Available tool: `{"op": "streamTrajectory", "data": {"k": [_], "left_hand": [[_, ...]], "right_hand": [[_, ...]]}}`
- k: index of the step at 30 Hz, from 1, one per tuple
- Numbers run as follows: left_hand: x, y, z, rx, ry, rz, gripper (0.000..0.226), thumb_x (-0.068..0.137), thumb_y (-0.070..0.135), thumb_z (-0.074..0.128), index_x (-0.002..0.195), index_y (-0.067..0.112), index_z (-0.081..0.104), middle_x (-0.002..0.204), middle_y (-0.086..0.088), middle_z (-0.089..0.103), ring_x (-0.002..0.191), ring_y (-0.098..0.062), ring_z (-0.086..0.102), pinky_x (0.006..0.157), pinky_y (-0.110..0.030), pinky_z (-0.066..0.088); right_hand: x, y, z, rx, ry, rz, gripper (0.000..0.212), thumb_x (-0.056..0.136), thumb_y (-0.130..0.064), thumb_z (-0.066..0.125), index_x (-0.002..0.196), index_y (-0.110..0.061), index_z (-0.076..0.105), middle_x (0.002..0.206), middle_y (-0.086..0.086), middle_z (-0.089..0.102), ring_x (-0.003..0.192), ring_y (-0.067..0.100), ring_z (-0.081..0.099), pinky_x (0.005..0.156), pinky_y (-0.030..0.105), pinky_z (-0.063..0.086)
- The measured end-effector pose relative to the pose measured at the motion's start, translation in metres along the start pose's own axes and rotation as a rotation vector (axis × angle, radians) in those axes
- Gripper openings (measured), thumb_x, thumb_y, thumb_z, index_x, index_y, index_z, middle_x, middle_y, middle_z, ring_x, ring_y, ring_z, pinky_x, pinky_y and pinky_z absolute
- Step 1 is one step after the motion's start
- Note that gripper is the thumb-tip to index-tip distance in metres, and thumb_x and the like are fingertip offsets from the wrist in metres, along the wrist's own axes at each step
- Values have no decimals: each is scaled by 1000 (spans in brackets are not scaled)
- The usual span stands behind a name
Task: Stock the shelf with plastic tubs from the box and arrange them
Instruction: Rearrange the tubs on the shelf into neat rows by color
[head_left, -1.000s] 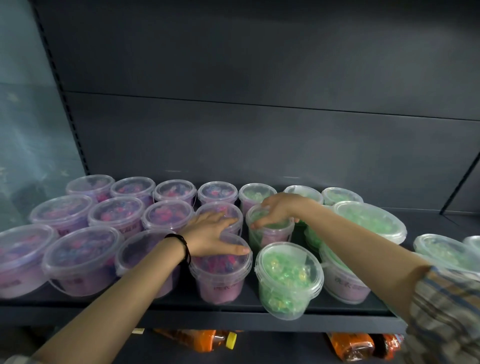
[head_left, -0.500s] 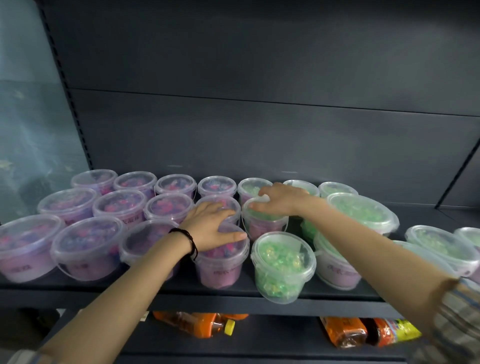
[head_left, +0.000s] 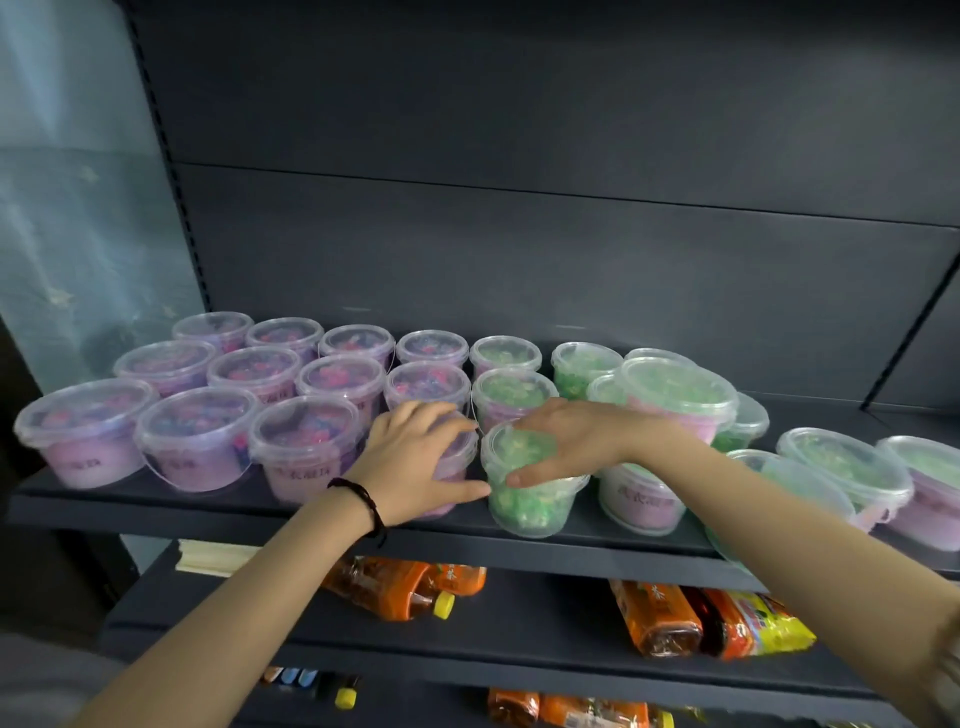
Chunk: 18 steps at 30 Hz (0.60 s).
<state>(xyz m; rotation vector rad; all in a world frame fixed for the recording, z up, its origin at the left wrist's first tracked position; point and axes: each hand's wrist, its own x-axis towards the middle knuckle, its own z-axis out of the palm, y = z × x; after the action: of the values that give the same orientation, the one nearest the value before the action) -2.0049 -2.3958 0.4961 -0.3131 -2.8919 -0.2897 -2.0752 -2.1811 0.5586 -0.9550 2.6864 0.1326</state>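
— Tubs (head_left: 200, 439) with pink contents are kept in rows from the left end of the shelf (head_left: 156, 512); why?
— Sorting by colour is suggested. At the front edge, a pink tub (head_left: 457, 457) is pressed under the spread left hand (head_left: 415, 457), seemingly to be steadied.
— And beside it?
— A green tub (head_left: 530, 499), tilted toward the front edge, is clasped from above by the right hand (head_left: 566, 441), probably for straightening. Green tubs (head_left: 841, 462) are less neatly set toward the right end.

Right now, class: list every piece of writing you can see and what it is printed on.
"茶": orange bottle label, lower shelf.
"茶": second orange bottle label.
Dark characters on the pink tub and white tub: too blurred to read.
Snack packet print: unreadable.
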Motion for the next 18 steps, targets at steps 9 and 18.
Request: {"op": "streamTrajectory", "data": {"k": [9,18], "left_hand": [[-2,38,11,-27,86,50,84,67,87,24,128,38,55,135,19,51,130,-3,33,103,-30,14],[11,35,-1,45,-12,-90,101,52,97,21,129,38,49,147,9,34,138,-16,26,110,-42,20]], "right_hand": [[-11,6,1,79,28,10,57,97,-58,27,126,-18,56,130,6,57,119,23,50,103,38,38],[-14,19,4,206,93,-110,75,81,-56,65,145,-29,37,145,-6,40,135,16,33,111,37,32]]}}
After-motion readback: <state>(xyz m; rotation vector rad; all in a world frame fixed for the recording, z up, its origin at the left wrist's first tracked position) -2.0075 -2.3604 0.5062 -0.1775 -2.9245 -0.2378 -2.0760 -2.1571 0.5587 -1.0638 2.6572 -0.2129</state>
